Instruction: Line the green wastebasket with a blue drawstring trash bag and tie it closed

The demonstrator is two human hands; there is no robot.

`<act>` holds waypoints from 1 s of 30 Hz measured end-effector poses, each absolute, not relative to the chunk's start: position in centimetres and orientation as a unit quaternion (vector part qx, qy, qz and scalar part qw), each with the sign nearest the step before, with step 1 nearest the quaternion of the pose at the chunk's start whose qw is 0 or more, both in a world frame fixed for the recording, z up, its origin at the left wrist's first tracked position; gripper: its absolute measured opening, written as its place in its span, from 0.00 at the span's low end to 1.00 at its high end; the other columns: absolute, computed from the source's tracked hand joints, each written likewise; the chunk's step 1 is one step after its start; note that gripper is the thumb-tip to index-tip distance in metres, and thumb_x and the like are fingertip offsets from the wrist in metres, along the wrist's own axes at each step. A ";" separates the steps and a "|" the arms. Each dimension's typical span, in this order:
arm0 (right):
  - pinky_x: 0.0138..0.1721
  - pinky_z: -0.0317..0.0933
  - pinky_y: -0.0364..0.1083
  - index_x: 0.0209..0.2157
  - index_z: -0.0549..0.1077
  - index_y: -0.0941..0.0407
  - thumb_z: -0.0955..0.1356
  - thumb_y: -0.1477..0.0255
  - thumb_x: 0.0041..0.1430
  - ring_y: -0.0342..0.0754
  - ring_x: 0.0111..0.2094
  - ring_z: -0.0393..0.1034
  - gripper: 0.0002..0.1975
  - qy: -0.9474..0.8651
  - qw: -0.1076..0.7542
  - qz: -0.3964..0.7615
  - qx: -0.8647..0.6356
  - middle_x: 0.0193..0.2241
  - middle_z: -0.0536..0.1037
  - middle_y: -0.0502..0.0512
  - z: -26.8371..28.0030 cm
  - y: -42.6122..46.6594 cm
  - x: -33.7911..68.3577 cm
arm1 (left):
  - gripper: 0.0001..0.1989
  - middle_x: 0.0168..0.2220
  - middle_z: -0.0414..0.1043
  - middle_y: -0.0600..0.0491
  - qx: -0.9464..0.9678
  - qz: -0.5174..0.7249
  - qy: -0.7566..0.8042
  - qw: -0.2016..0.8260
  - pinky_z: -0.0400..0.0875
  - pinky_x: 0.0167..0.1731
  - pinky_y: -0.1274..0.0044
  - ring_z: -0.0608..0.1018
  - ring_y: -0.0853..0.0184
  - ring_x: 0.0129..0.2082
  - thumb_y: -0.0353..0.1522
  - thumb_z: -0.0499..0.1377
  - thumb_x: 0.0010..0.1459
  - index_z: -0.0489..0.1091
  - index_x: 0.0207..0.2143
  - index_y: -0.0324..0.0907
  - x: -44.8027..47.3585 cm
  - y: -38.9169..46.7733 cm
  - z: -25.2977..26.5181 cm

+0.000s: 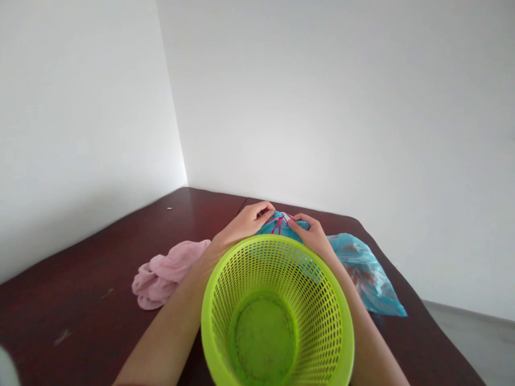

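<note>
Beyond the rim of a lime-green plastic basket (263,338), both my hands are at a blue item with red strings (277,227), which looks like a drawstring bag. My left hand (254,217) is closed, thumb and fingers pinching its left upper edge near a red string. On the other side my right hand (309,229) pinches a red string at the upper right. The strings meet in the middle between the hands. The basket stands between my forearms with its perforated wall and round bottom in sight. It hides the lower part of the blue item.
A crumpled pink cloth (167,274) lies left of my left forearm on the dark red-brown table (92,279). Right of my right arm is a translucent blue plastic bag (364,273) with reddish contents. White walls meet behind the table, and its right edge drops to a grey floor.
</note>
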State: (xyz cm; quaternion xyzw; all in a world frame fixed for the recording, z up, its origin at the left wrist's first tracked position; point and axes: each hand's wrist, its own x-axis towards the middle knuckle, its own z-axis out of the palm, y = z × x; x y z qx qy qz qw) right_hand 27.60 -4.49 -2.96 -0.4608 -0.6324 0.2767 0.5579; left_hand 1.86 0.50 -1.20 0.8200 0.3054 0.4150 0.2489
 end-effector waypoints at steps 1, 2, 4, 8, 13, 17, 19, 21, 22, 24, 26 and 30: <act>0.37 0.66 0.49 0.31 0.84 0.50 0.82 0.44 0.56 0.51 0.33 0.70 0.23 -0.617 0.570 0.284 -0.463 0.29 0.82 0.51 -3.1 -4.4 27.6 | 0.14 0.43 0.84 0.52 0.813 0.426 0.313 0.244 0.75 0.49 0.69 0.82 0.60 0.44 0.43 0.58 0.81 0.79 0.46 0.47 1.9 0.8 -1.3; 0.36 0.64 0.48 0.31 0.83 0.50 0.83 0.45 0.55 0.50 0.32 0.68 0.23 -0.595 0.589 0.288 -0.464 0.28 0.81 0.50 -3.2 -4.2 27.7 | 0.14 0.42 0.82 0.52 0.803 0.442 0.321 0.239 0.75 0.48 0.70 0.81 0.60 0.43 0.44 0.58 0.81 0.78 0.45 0.47 1.8 1.1 -1.5; 0.34 0.61 0.48 0.32 0.82 0.50 0.82 0.46 0.55 0.49 0.31 0.66 0.22 -0.545 0.634 0.295 -0.462 0.27 0.79 0.49 -3.4 -4.0 27.7 | 0.16 0.38 0.78 0.53 0.766 0.486 0.336 0.254 0.74 0.45 0.72 0.78 0.61 0.40 0.46 0.58 0.80 0.75 0.42 0.46 1.8 1.7 -1.6; 0.32 0.59 0.48 0.33 0.79 0.49 0.81 0.48 0.55 0.49 0.30 0.65 0.21 -0.480 0.692 0.308 -0.443 0.28 0.78 0.48 -3.8 -3.7 27.8 | 0.22 0.31 0.68 0.57 0.652 0.569 0.328 0.378 0.70 0.36 0.75 0.71 0.65 0.32 0.53 0.62 0.75 0.69 0.36 0.47 2.2 1.9 -1.5; 0.30 0.57 0.49 0.30 0.75 0.49 0.78 0.53 0.58 0.49 0.28 0.64 0.17 -0.436 0.721 0.312 -0.439 0.26 0.76 0.48 -4.0 -3.4 28.2 | 0.28 0.31 0.71 0.56 0.680 0.523 0.290 0.425 0.68 0.32 0.74 0.71 0.66 0.30 0.59 0.65 0.72 0.72 0.35 0.46 1.9 0.6 -0.9; 0.32 0.63 0.50 0.30 0.72 0.48 0.75 0.51 0.61 0.52 0.30 0.70 0.18 -0.418 0.740 0.304 -0.431 0.28 0.77 0.50 -4.0 -3.2 28.5 | 0.25 0.33 0.80 0.51 0.838 0.348 0.320 0.272 0.74 0.41 0.68 0.80 0.59 0.34 0.58 0.65 0.73 0.82 0.35 0.48 0.4 0.3 -0.9; 0.34 0.65 0.50 0.32 0.72 0.48 0.75 0.51 0.60 0.52 0.31 0.71 0.18 -0.408 0.751 0.301 -0.423 0.29 0.77 0.50 -3.9 -3.2 28.5 | 0.20 0.36 0.85 0.49 0.875 0.290 0.345 0.177 0.76 0.58 0.59 0.85 0.54 0.41 0.52 0.66 0.74 0.84 0.34 0.51 -0.1 0.7 -1.5; 0.34 0.64 0.50 0.33 0.72 0.48 0.76 0.51 0.60 0.51 0.31 0.70 0.18 -0.407 0.754 0.305 -0.416 0.29 0.76 0.49 -3.8 -3.3 28.3 | 0.16 0.44 0.90 0.49 0.880 0.269 0.374 0.120 0.61 0.77 0.48 0.87 0.51 0.55 0.45 0.65 0.76 0.85 0.34 0.53 -0.1 1.3 -2.4; 0.34 0.63 0.50 0.33 0.73 0.48 0.76 0.50 0.61 0.51 0.30 0.69 0.18 -0.412 0.750 0.309 -0.415 0.29 0.76 0.49 -3.8 -3.4 28.2 | 0.16 0.51 0.91 0.50 0.876 0.266 0.387 0.106 0.49 0.81 0.44 0.84 0.49 0.63 0.43 0.63 0.77 0.86 0.36 0.54 0.0 1.7 -2.9; 0.33 0.62 0.50 0.33 0.74 0.48 0.75 0.49 0.62 0.51 0.30 0.68 0.18 -0.429 0.736 0.320 -0.415 0.29 0.76 0.50 -3.6 -3.5 28.1 | 0.16 0.65 0.86 0.52 0.865 0.270 0.411 0.098 0.31 0.83 0.38 0.72 0.47 0.79 0.44 0.61 0.80 0.87 0.39 0.56 0.4 2.3 -3.6; 0.33 0.62 0.50 0.35 0.76 0.49 0.74 0.51 0.62 0.51 0.30 0.68 0.16 -0.447 0.721 0.342 -0.404 0.29 0.77 0.50 -3.4 -3.6 28.1 | 0.19 0.73 0.81 0.52 0.854 0.287 0.424 0.094 0.25 0.82 0.37 0.61 0.46 0.86 0.47 0.60 0.81 0.88 0.40 0.55 0.7 2.7 -4.0; 0.33 0.64 0.50 0.37 0.81 0.50 0.71 0.56 0.56 0.52 0.31 0.71 0.14 -0.471 0.697 0.394 -0.370 0.33 0.82 0.54 -3.4 -3.6 28.5 | 0.31 0.79 0.73 0.49 0.834 0.333 0.438 0.048 0.24 0.83 0.38 0.50 0.43 0.89 0.50 0.56 0.83 0.84 0.29 0.48 0.9 2.4 -3.4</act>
